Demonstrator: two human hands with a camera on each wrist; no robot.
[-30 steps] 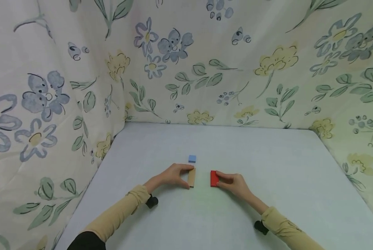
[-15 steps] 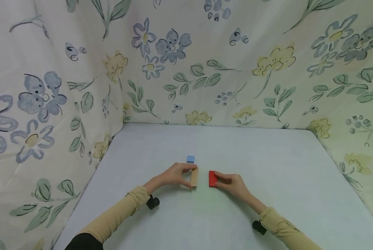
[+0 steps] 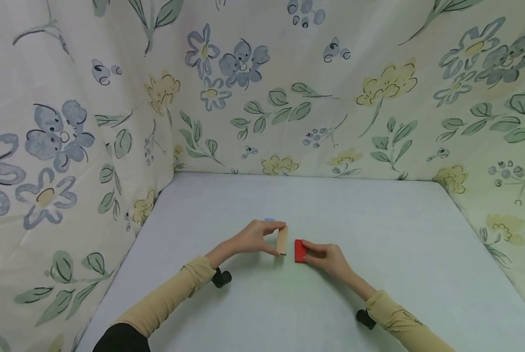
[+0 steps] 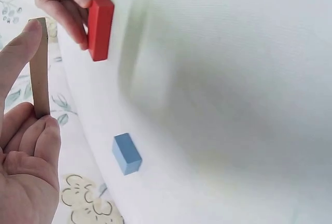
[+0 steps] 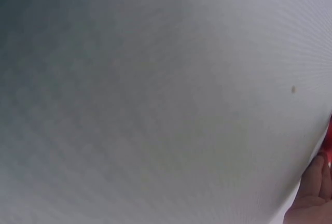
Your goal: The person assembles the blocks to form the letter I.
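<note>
My left hand (image 3: 254,237) pinches a plain wooden block (image 3: 282,240) by its two ends, thumb at one end and fingers at the other. In the left wrist view that wooden block (image 4: 39,73) appears raised off the table. To its right, my right hand (image 3: 331,260) grips a red rectangular block (image 3: 299,251) by its right side. The red block (image 4: 100,28) shows whole in the left wrist view; only a sliver of it enters the right wrist view. A small blue block (image 4: 127,154) lies on the table behind the left hand, mostly hidden in the head view.
The white tabletop (image 3: 359,210) stretches around both hands. Floral curtains (image 3: 262,98) hang along its back and sides. Each wrist carries a small black camera, such as the left one (image 3: 221,278).
The wooden block, pinched by my left hand, has moved right toward the red block and lifted. My left hand now covers most of the blue block. The right hand stays nearly still.
</note>
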